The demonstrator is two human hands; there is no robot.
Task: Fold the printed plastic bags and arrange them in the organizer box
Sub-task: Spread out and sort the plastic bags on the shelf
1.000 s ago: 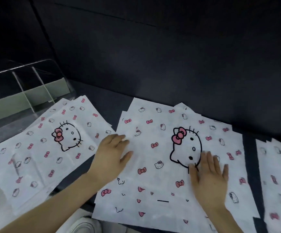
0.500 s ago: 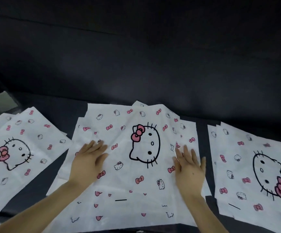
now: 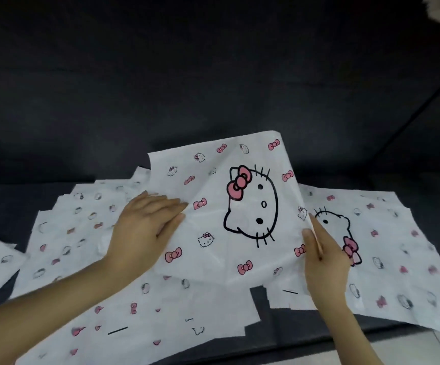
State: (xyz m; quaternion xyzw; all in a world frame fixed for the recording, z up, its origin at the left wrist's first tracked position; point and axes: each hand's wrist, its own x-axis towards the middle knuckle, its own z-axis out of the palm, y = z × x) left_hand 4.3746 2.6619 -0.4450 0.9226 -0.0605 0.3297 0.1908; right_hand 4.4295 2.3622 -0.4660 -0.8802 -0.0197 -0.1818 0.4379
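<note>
Bag (image 3: pixel 213 259): white, cat-face and pink-bow print; raised, tilted, at frame centre.
Left hand (image 3: pixel 147 227): fingers nearly straight across its left edge; grip unclear.
Right hand (image 3: pixel 324 256): pinches its right edge.

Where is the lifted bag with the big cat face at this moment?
Head view, centre: the lifted bag is raised over the middle pile, between the left hand touching its left edge and the right hand pinching its right edge.

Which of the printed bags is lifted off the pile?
The middle bag, raised between the left hand and right hand; the other bags lie flat.
</note>
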